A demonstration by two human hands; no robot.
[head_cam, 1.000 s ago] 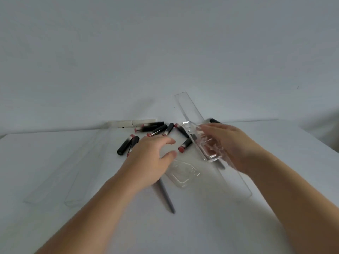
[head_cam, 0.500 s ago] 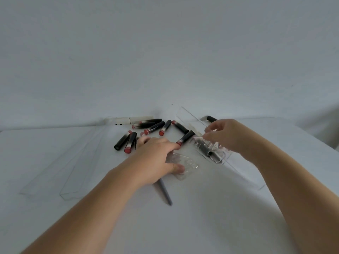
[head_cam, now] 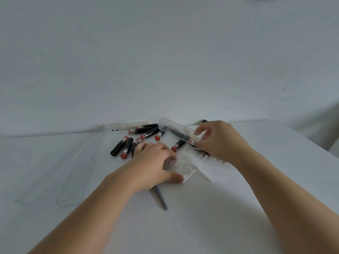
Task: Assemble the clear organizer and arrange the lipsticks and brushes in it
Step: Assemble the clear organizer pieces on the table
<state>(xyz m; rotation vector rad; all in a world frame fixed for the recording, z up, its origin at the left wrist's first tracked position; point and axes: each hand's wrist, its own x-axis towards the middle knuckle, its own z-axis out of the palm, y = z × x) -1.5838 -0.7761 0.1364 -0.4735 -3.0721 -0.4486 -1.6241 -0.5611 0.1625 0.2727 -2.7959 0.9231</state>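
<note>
We see the white bench point(head_cam: 211, 217) carrying all parts. At lower left lie two long clear panels point(head_cam: 73, 173), unassembled. Right of centre, our right hand point(head_cam: 220, 143) grips a long clear tray point(head_cam: 176, 131), tilted, probably to line it up for joining. At centre, our left hand point(head_cam: 156, 162) pinches a small clear plate point(head_cam: 183, 167), steadying it. The lipsticks point(head_cam: 126, 148) lie loose above the left grip; one brush point(head_cam: 161, 197) lies below it.

We see a long clear plastic trough point(head_cam: 178, 132) tilted in the right-hand grip, a flat clear slotted panel point(head_cam: 180, 166) under the left-hand grip, black red-tipped lipsticks point(head_cam: 126, 148) scattered beyond.
</note>
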